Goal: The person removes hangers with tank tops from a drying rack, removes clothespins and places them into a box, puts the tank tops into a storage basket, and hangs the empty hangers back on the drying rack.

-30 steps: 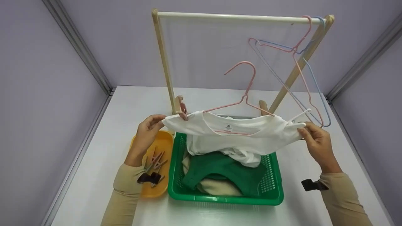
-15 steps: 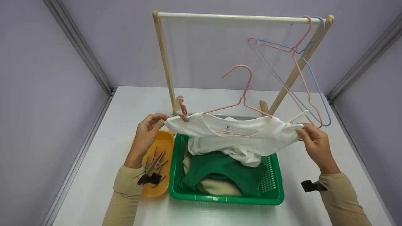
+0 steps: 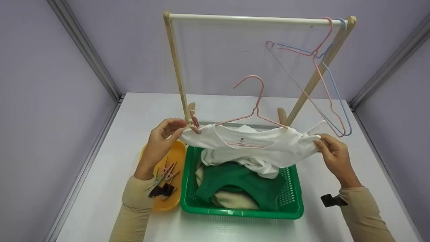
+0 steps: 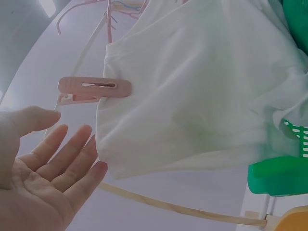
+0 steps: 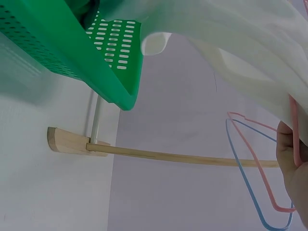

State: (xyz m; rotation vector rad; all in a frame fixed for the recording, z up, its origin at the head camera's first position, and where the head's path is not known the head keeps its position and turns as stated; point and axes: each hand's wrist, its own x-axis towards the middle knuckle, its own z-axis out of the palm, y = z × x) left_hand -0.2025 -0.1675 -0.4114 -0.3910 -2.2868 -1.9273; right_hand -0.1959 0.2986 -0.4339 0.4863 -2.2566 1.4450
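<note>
A white shirt (image 3: 248,154) hangs spread on a pink hanger (image 3: 257,107), partly over the green basket (image 3: 242,212). My left hand (image 3: 164,139) is beside the left sleeve, its fingers loosely spread; in the left wrist view the fingertips meet or nearly meet the sleeve edge. A pink clothespin (image 4: 94,86) clips that shoulder to the hanger. At the opposite end my right hand (image 3: 334,153) pinches the sleeve edge, next to a pale clothespin (image 3: 315,129) on the right shoulder. The right fingertips are partly hidden.
Behind stands a wooden rack with a white rail (image 3: 248,19); a pink hanger (image 3: 319,64) and a blue hanger (image 3: 332,79) hang at its right end. A yellow tray (image 3: 179,151) with several clothespins (image 3: 169,173) is left of the basket. Green cloth (image 3: 235,174) lies in the basket.
The left fingers have come off the sleeve tip and spread, the hand shifting slightly up and right. The hanger has sunk and moved left, and the right hand has moved slightly left.
</note>
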